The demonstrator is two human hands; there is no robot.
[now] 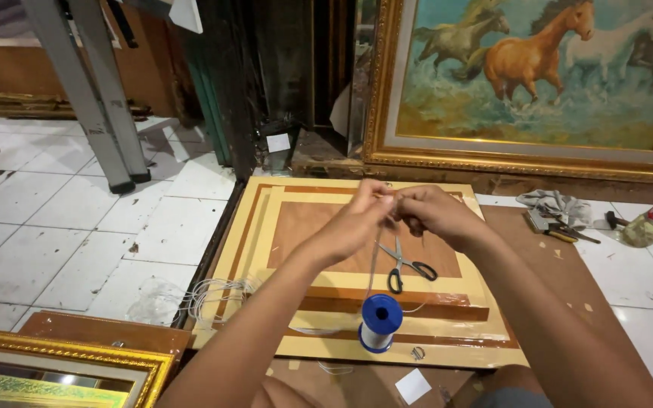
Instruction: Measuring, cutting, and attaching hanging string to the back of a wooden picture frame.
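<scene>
— What are the hands doing?

— The left hand and right hand meet above the wooden frame, fingers pinched shut on a thin white string.

— Where does it run?

— Down to a blue spool standing on the frame's near edge. Scissors lie on the frame just behind the spool, blades apart.

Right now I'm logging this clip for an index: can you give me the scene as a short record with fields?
left hand: pinching thin white string
right hand: pinching the same string, beside the left hand
string: runs down to the spool
spool: blue, upright on the frame
scissors: lying on the frame, blades shut
frame: yellow and brown, flat on the floor
painting: horses, gilt frame, behind
</scene>
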